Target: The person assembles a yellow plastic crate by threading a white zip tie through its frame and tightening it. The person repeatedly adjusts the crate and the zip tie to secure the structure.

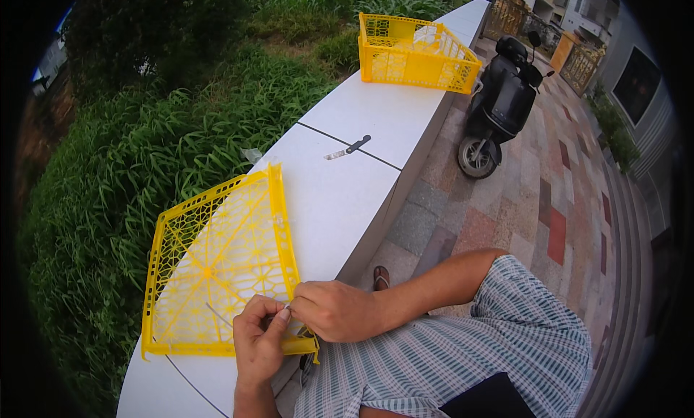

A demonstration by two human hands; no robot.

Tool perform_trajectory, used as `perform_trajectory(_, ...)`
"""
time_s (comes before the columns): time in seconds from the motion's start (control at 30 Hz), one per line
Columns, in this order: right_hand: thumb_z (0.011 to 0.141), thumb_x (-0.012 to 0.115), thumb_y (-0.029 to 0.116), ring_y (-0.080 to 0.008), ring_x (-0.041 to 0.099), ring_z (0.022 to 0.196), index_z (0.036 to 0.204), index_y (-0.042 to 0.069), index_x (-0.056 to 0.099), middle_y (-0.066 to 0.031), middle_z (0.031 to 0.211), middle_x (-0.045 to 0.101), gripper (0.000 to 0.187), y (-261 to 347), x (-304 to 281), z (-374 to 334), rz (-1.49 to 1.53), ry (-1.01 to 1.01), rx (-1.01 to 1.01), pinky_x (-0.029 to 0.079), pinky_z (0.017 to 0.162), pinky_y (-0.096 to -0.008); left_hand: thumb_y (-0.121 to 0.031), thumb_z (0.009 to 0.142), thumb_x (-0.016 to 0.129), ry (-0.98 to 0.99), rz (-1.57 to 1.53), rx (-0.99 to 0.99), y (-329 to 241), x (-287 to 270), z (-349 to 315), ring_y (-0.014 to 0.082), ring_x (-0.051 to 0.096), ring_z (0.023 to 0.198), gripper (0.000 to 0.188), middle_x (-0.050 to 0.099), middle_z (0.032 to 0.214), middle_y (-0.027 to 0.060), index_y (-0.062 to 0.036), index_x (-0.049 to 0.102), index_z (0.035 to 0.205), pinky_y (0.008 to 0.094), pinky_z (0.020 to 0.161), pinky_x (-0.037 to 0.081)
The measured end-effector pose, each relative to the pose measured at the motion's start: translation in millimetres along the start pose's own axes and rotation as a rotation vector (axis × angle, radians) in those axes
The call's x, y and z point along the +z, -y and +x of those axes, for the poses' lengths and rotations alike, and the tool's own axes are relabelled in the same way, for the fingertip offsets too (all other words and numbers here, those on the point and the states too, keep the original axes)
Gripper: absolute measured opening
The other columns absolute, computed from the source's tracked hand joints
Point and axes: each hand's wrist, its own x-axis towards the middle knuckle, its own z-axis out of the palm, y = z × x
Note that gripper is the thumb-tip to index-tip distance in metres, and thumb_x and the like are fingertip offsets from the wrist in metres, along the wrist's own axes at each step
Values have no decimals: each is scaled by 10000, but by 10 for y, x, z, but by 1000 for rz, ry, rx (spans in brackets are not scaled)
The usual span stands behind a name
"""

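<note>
A yellow plastic lattice panel (207,272) with raised rims lies on the white ledge in front of me. At its near right corner, my left hand (262,338) pinches a thin pale strip (217,315) that looks like a cable tie; its tail sticks out leftward over the lattice. Touching the left fingertips, my right hand (336,311) has its fingers closed at the same spot, against the panel's right rim. A small pale bit shows between the two hands. Fingers hide just how the strip runs through the corner.
Farther along the white ledge (347,201) lies a knife (350,148) with a dark handle. Beyond it stands a yellow crate (412,64) with pale items inside. Tall grass (108,201) borders the left side. A black scooter (504,96) is parked on the paving at right.
</note>
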Motion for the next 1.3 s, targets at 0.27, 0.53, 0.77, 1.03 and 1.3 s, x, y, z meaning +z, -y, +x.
perform_trajectory(0.27,847,661,59,-402,638,715,825,-10,580,-194,816,596,108,-14,-1,97,215,-29,136,526,644,-489,-15,964,689,6,-18,15,7,-22,2,53,493,769,61,601,891,-1,29,662,932,224,677,415)
perform_trajectory(0.53,816,652,100,-451,645,731,737,-18,589,-224,732,640,156,-168,-148,185,433,173,358,513,667,-533,57,908,737,-178,237,110,101,-2,-30,105,551,777,52,601,904,63,43,687,904,251,682,463)
perform_trajectory(0.77,799,605,89,-479,676,744,759,-46,631,-273,761,664,143,-239,-288,280,254,430,292,535,693,-580,53,894,736,-219,319,45,56,-56,-80,116,598,712,107,619,783,50,35,640,850,287,702,530)
perform_trajectory(1.03,891,627,94,-423,683,739,953,-21,604,-212,892,670,133,-208,-301,333,33,587,161,546,639,-525,93,853,722,-316,576,218,102,50,-88,299,621,668,163,575,798,156,24,578,823,365,627,542)
perform_trajectory(1.3,822,664,113,-385,732,783,872,-31,692,-216,858,718,154,-136,-175,399,-72,614,-63,560,643,-503,59,847,724,-333,674,203,200,42,-74,313,619,640,158,586,765,153,18,573,824,388,593,512)
